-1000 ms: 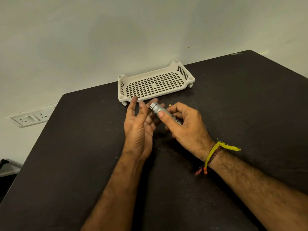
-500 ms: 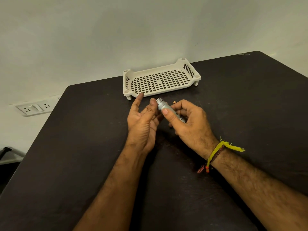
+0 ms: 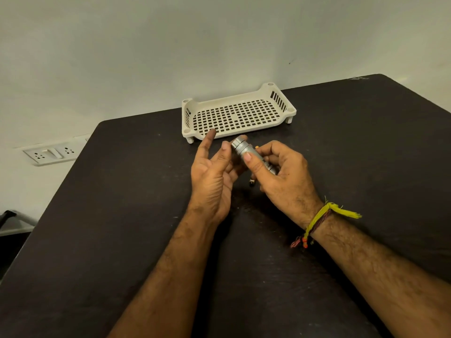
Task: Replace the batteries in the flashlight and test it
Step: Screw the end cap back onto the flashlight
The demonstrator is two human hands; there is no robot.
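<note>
right hand [image 3: 283, 181]: grip clamped round the small silver metal cylindrical flashlight [image 3: 244, 150], held above the black worktop [image 3: 122, 215]. left hand [image 3: 214, 172]: grip apart, fingertips at its ribbed head. judged light, rigid, smooth; best held mid-barrel. beyond: cream perforated plastic tray [image 3: 234, 115].

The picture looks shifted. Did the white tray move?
No. The white tray still sits at the same spot along the black table's far edge; only the camera view shifted.
</note>
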